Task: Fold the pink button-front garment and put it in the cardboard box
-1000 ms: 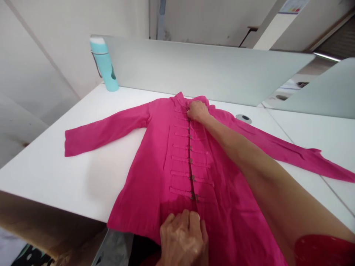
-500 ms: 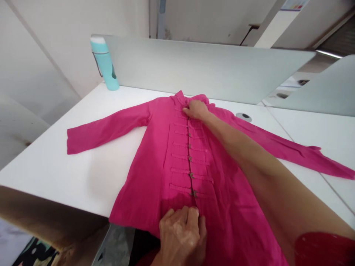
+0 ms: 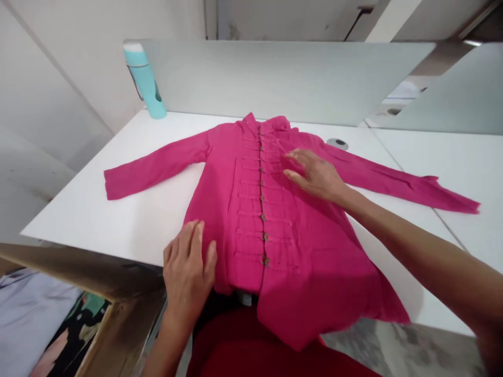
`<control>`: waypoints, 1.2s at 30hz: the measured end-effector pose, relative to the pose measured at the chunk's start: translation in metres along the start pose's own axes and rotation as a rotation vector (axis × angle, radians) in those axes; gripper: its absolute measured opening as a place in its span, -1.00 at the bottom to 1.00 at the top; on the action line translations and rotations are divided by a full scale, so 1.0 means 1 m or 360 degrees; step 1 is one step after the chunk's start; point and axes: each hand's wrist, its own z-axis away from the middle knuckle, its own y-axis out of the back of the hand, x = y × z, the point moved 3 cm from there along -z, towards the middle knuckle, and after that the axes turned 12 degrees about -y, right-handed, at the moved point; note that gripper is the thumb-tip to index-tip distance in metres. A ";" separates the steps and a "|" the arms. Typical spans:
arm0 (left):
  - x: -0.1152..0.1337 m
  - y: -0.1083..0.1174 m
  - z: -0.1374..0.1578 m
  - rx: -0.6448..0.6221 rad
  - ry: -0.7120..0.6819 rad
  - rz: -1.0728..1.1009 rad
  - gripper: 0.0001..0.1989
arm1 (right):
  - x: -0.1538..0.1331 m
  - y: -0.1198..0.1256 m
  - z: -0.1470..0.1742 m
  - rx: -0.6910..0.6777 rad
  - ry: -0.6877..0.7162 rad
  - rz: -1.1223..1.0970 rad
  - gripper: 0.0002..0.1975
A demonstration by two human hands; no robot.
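- Jacket (image 3: 275, 220), pink, buttoned, lies face up on white tabletop (image 3: 129, 220); sleeves spread, hem hangs over near edge.
- Left hand (image 3: 188, 269): flat, grip open, on lower left panel.
- Right hand (image 3: 316, 175): flat, grip open, on chest.
- Risk: overhanging hem may drag the jacket off; uneven pressing could crease it.
- Bottle (image 3: 145, 81) stands well apart.
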 end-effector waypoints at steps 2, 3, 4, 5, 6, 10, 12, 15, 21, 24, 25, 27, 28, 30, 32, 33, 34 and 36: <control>-0.009 -0.008 -0.004 -0.0153 -0.0072 0.0051 -0.58 | -0.007 -0.001 0.038 -0.0021 0.0120 -0.0048 -0.39; -0.013 -0.013 -0.007 -0.0225 -0.0112 0.0081 -0.56 | -0.011 -0.002 0.055 -0.0036 0.0172 -0.0065 -0.38; -0.015 -0.019 -0.010 -0.0300 -0.0145 0.0107 -0.53 | -0.014 -0.004 0.070 -0.0054 0.0226 -0.0075 -0.38; -0.017 -0.025 -0.014 -0.0382 -0.0170 0.0129 -0.50 | -0.017 -0.005 0.083 -0.0075 0.0280 -0.0075 -0.37; -0.019 -0.031 -0.017 -0.0468 -0.0185 0.0146 -0.48 | -0.018 -0.008 0.094 -0.0101 0.0331 -0.0062 -0.36; -0.027 -0.048 -0.024 -0.0724 -0.0175 0.0148 -0.42 | -0.018 -0.020 0.119 -0.0177 0.0426 0.0040 -0.40; -0.029 -0.050 -0.025 -0.0770 -0.0161 0.0129 -0.41 | -0.016 -0.025 0.123 -0.0183 0.0423 0.0069 -0.41; -0.030 -0.049 -0.026 -0.0816 -0.0169 0.0116 -0.39 | -0.015 -0.027 0.124 -0.0188 0.0426 0.0077 -0.39; -0.032 -0.049 -0.027 -0.0898 -0.0179 0.0106 -0.37 | -0.013 -0.026 0.124 -0.0204 0.0405 0.0055 -0.36; -0.035 -0.051 -0.027 -0.0907 -0.0191 0.0113 -0.36 | -0.013 -0.026 0.124 -0.0216 0.0398 0.0037 -0.37; -0.035 -0.051 -0.027 -0.0903 -0.0198 0.0116 -0.36 | -0.013 -0.026 0.124 -0.0220 0.0395 0.0033 -0.37; -0.037 -0.051 -0.027 -0.0887 -0.0215 0.0124 -0.36 | -0.013 -0.026 0.124 -0.0227 0.0390 0.0024 -0.37; -0.038 -0.051 -0.027 -0.0874 -0.0223 0.0127 -0.36 | -0.013 -0.025 0.124 -0.0229 0.0389 0.0019 -0.37; -0.039 -0.051 -0.027 -0.0846 -0.0234 0.0132 -0.37 | -0.014 -0.024 0.123 -0.0232 0.0389 0.0007 -0.37; -0.039 -0.051 -0.027 -0.0835 -0.0238 0.0138 -0.37 | -0.014 -0.023 0.123 -0.0238 0.0384 -0.0010 -0.37; -0.040 -0.051 -0.027 -0.0836 -0.0237 0.0142 -0.37 | -0.014 -0.023 0.123 -0.0245 0.0378 -0.0017 -0.37; -0.040 -0.051 -0.027 -0.0838 -0.0235 0.0149 -0.37 | -0.014 -0.022 0.123 -0.0254 0.0368 -0.0022 -0.37; -0.040 -0.051 -0.027 -0.0839 -0.0232 0.0170 -0.37 | -0.015 -0.021 0.124 -0.0273 0.0341 -0.0020 -0.35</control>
